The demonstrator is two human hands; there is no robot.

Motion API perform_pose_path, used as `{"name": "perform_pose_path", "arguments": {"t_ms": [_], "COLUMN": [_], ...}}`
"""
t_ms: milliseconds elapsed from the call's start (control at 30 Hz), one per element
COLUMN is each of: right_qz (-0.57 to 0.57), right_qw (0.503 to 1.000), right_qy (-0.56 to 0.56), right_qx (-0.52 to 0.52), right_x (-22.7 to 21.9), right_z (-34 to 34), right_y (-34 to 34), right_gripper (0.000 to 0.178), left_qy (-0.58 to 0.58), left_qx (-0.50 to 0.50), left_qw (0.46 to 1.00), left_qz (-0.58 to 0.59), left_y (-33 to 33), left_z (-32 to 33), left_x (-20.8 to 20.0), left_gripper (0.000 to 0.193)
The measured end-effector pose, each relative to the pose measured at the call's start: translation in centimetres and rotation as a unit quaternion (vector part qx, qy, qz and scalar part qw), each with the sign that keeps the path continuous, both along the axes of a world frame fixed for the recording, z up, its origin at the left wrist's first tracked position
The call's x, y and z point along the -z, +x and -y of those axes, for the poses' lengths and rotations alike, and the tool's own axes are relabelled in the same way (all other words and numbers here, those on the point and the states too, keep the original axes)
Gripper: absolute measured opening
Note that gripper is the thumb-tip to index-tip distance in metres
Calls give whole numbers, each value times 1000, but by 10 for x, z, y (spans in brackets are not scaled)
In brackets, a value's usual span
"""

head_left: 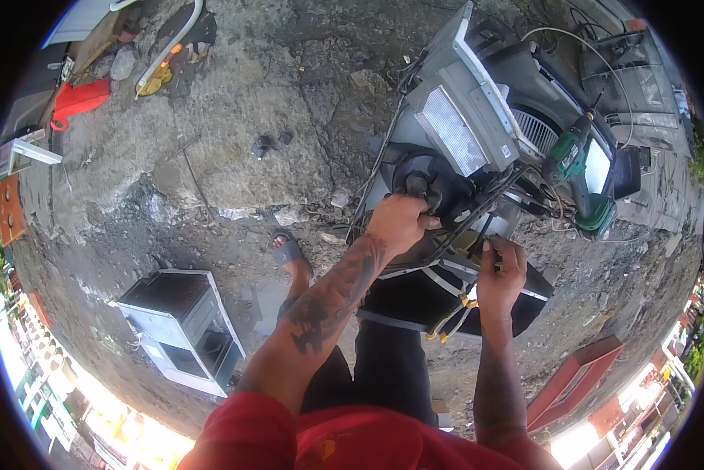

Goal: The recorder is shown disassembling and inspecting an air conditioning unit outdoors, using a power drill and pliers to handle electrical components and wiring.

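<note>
My left hand (399, 225) is closed on a dark, rounded machine part (440, 184) that looks like a motor, among dismantled grey appliance pieces. To its right, my right hand (502, 274) is raised with thumb and fingers pinched together beside dark cables (489, 200). What it pinches, if anything, I cannot make out. Below the hands lies a black panel (399, 298), and a tool with pale handles and yellow ends (451, 315) rests on it. A green cordless drill (569, 157) sits on the parts to the right, its bit pointing up and away.
A grey housing with a mesh filter (452, 129) stands just beyond my hands. A white metal casing (172, 337) is on the rough ground at left, near my sandalled foot (289, 252). A reddish frame (575, 384) lies at lower right, a red cloth (80, 102) at far left.
</note>
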State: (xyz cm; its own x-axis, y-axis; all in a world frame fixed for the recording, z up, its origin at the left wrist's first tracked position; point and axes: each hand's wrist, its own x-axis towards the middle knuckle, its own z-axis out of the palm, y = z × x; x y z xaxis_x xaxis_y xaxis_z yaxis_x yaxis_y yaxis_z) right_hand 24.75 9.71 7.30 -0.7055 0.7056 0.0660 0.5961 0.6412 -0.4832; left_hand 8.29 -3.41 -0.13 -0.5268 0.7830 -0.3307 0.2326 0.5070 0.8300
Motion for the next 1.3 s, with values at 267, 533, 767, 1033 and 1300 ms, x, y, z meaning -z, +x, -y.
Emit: {"name": "perform_pose_path", "arguments": {"t_ms": [267, 533, 767, 1033, 1300], "right_qz": [6, -70, 15, 75, 86], "right_qw": [1000, 976, 948, 942, 940], "right_qy": [3, -39, 7, 4, -18], "right_qx": [-17, 201, 318, 326, 330], "right_x": [-3, 35, 63, 59, 54], "right_z": [44, 60, 63, 59, 62], "right_y": [-22, -28, -61, -64, -70], "right_gripper": [13, 19, 46, 56, 53], "left_qy": [91, 154, 44, 306, 256], "left_qx": [-158, -89, -313, -263, -259], "left_qw": [951, 981, 849, 825, 709], "left_qz": [250, -82, 423, 395, 603], "left_y": [-14, -28, -1, 17, 0], "left_z": [12, 55, 33, 57, 59], "left_x": [16, 39, 44, 38, 25], "left_gripper": [17, 35, 19, 14, 10]}}
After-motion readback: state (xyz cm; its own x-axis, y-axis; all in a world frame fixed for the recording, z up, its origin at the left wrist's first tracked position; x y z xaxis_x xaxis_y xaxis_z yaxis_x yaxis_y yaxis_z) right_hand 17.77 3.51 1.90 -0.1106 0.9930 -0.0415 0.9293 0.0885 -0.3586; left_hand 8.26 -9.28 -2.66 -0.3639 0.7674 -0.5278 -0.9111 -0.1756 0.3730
